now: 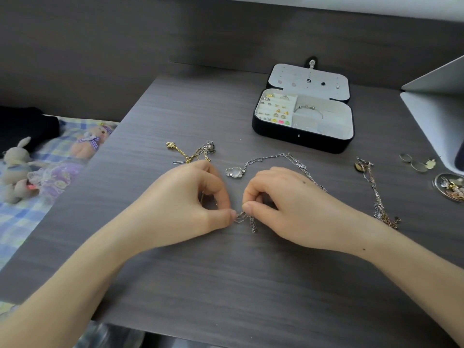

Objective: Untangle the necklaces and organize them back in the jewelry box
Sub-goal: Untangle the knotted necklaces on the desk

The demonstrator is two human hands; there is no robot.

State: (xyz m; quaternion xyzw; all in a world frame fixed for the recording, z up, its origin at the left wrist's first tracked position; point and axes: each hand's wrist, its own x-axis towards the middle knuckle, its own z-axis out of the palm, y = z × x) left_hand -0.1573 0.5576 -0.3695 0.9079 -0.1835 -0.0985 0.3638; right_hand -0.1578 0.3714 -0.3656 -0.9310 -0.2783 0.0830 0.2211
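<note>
Hands (241,204) on silver chain (244,218), mid-table (226,285)

Dark wood-grain worktop (175,285) abuts a matching dark panel wall (125,41). At left, a bed (22,222) with checked bedding. Lighting is even and diffuse.

My left hand (193,204) and right hand (278,197) sit close together, knuckles up, with a small gap between them. On each, the thumb and forefinger are pinched tight at the tips and the other fingers curl under. Both bare forearms reach in from the lower corners, angled toward each other, wrists low.
</note>
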